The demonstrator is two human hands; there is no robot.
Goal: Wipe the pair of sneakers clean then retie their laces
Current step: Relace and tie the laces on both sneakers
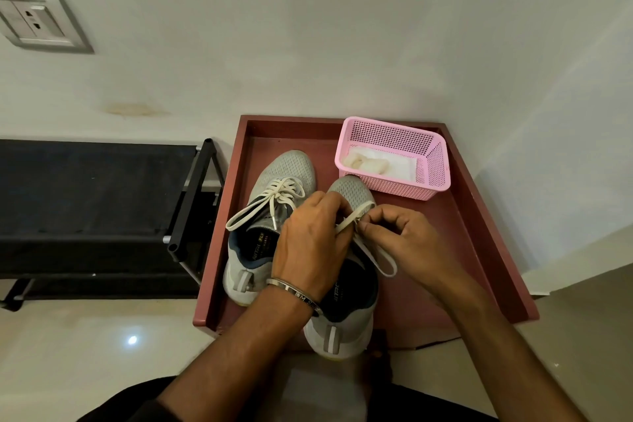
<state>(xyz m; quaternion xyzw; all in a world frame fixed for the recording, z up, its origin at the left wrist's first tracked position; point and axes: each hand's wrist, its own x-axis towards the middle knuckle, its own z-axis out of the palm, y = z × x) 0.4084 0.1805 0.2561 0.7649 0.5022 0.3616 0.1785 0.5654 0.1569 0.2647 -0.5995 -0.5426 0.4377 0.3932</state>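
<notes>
Fingers: both hands' fingers (368, 221) are pinched on the right sneaker's lace (375, 255).
Sneakers: the pair is stood side by side in a red tray (479, 216).
Risk: the loop could be lost if the pinch slackens.

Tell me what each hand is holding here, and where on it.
Both hands grip the lace of the right-hand sneaker: the left hand and right hand pinch it above the tongue, one loop hanging free.
</notes>
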